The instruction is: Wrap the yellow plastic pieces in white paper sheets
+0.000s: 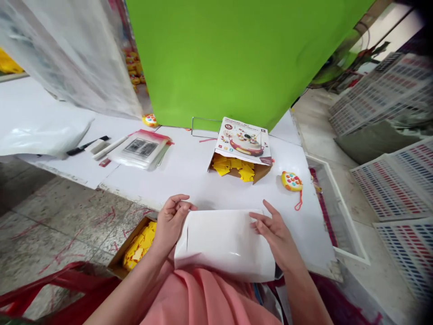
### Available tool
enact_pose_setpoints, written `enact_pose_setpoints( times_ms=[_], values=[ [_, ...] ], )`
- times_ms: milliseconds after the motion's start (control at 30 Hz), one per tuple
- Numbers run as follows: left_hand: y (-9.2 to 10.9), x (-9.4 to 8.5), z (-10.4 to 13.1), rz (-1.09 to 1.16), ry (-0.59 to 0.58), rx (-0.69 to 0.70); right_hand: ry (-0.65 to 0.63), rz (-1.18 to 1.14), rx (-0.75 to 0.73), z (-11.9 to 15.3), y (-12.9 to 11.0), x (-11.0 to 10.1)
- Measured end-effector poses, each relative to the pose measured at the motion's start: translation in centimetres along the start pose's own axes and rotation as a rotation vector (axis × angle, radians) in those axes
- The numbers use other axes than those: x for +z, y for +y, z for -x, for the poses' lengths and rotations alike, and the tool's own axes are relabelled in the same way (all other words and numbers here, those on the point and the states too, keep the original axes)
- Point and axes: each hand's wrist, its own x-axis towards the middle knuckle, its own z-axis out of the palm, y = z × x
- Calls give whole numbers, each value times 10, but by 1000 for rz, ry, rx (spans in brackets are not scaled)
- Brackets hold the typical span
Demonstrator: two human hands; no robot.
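Observation:
A glossy white sheet (219,239), perhaps sticker backing, lies across my lap at the table's front edge, with a slit or fold line near its left side. My left hand (174,221) is closed at its upper left corner, thumb and forefinger together on the edge. Over the right end is my right hand (274,230), its fingers apart and partly bent, the thumb close to the sheet's surface. I see nothing clearly held in it. Beyond the sheet stands a printed toy box (243,140), its open end showing yellow pieces (233,167).
A yellow toy with a red loop (292,181) lies right of the box. At left are a stack of clear plastic bags (140,149), a black marker (88,145) and a white rod. A large green panel (230,58) rises behind. A carton of yellow pieces (142,243) sits below left.

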Motion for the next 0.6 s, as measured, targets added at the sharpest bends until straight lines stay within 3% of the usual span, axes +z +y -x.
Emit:
enact_pose_setpoints(
  times_ms=[67, 167, 233, 433, 600],
  values=[
    [5, -3, -2, -34, 4, 49, 28, 17, -45, -3, 0, 5],
    [12, -10, -4, -60, 4, 108, 169, 147, -127, -14, 6, 4],
    [15, -15, -4, -73, 6, 131, 193, 193, -102, -22, 13, 2],
    [16, -26, -2, -108, 26, 141, 22, -111, 6, -21, 10, 7],
    [15, -40, -4, -212, 81, 181, -22, -339, 56, -8, -2, 11]
  ],
)
